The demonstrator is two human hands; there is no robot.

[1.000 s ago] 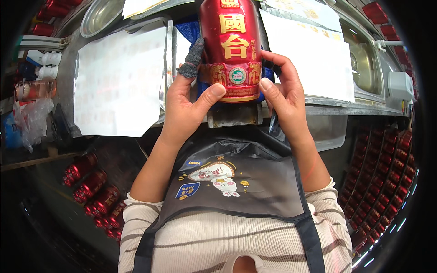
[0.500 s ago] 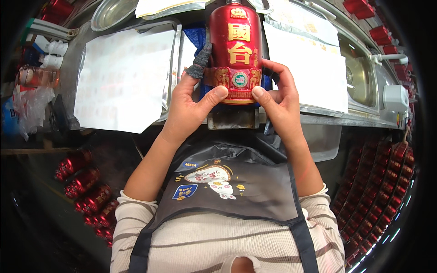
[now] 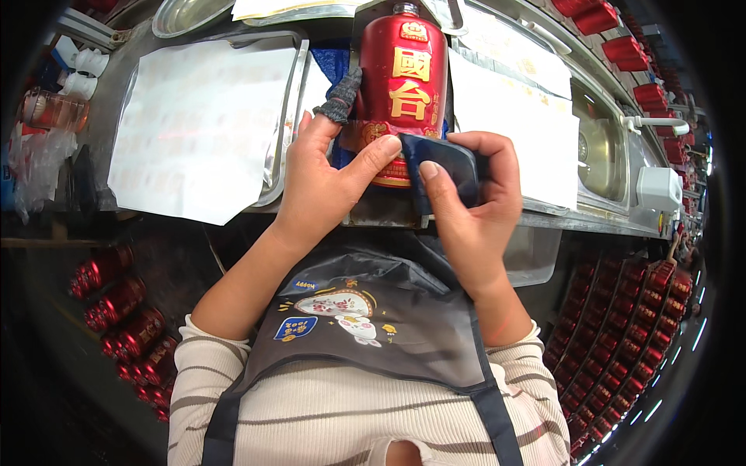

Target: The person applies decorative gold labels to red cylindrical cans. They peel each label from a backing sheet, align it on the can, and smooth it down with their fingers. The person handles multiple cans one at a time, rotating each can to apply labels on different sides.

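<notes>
A red bottle (image 3: 381, 58) with raised gold characters lies in front of me, its dark neck pointing away. My left hand (image 3: 330, 147) grips its lower left side, thumb on the front near the base and a grey knitted cover on one finger. Between the thumb and fingers of my right hand (image 3: 474, 202) is a dark blue flat scraper-like piece (image 3: 451, 163), held against the bottle's lower right front. It hides part of the label band there. Blue cloth (image 3: 334, 66) shows beneath the bottle.
White sheets lie on a metal tray at left (image 3: 202, 124) and at right (image 3: 509, 116). A sink (image 3: 602, 147) with a white tap (image 3: 660, 124) is on the right, beside a white jug (image 3: 659, 189). Many red bottles stand low at right (image 3: 622, 334) and left (image 3: 128, 311).
My right hand has left the bottle's side and brought the dark blue piece up over its lower front. My left hand still holds the bottle. The whole view has shifted slightly.
</notes>
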